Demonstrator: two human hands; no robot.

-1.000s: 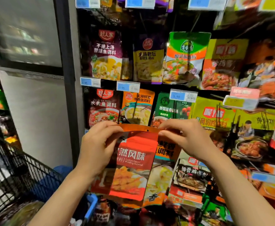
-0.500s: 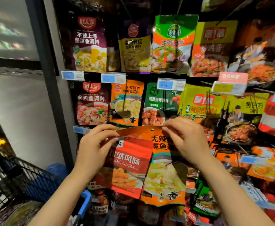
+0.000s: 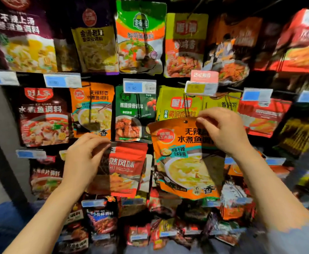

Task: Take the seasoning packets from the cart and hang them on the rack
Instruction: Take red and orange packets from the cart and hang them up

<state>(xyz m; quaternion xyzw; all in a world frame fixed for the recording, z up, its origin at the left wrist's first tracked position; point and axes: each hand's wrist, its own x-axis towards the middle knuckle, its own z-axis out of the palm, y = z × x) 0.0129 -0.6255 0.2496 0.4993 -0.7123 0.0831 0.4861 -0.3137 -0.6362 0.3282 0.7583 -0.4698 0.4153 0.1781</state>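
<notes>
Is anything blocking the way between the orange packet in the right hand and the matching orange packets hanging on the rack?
Partly. The green packet hangs between the held orange packet and the hung orange ones; the left hand with its red packet sits below that path.

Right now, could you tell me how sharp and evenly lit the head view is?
Head view: the orange packet and red packet read fairly sharp at centre; edges smear with motion blur and wide-angle bending; the upper right and bottom of the rack sit in shadow.

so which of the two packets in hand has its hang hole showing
The orange packet pinched by the right hand; the red packet's top is hidden under the left hand.
</notes>
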